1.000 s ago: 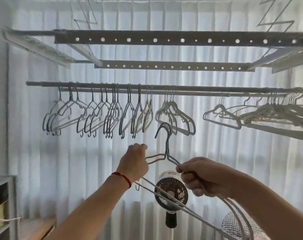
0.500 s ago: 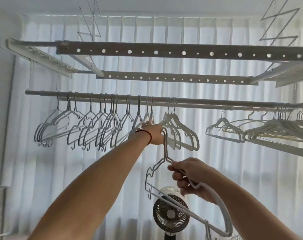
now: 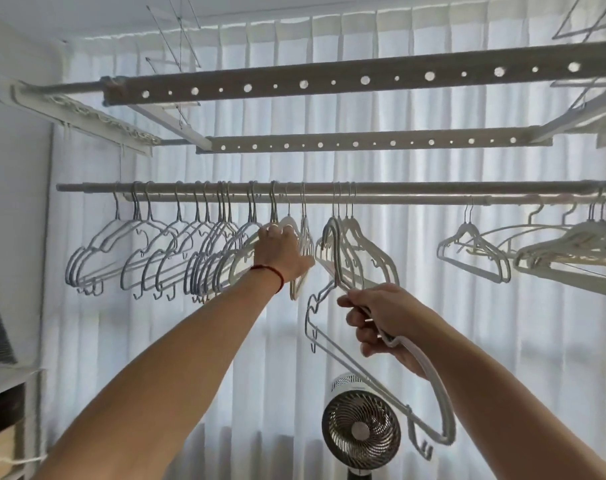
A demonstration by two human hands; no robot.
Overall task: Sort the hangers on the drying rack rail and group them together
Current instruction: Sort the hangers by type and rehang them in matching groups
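A grey hanger (image 3: 332, 282) was held below the rail (image 3: 398, 197), its hook raised among the white hangers (image 3: 357, 251) hung near the middle of the rail; whether the hook touched them could not be told. Its right shoulder was gripped by the curled fingers of the right hand (image 3: 381, 320), the bottom bar sloping down past the wrist toward a fan (image 3: 361, 429) standing below. No brand, label or writing could be read anywhere. The left hand (image 3: 281, 251) was stretched up with the arm nearly straight, a red cord (image 3: 270, 271) seen at the wrist; its fingers were curled over the shoulder of a hanger at the right end of the grey group (image 3: 177, 254) bunched along the left part of the rail. Further white hangers (image 3: 537, 247) were crowded at the rail's right end, well apart from the middle ones. Two perforated bars (image 3: 364, 79) of the rack were seen overhead, in front of a pale curtain (image 3: 433, 306).
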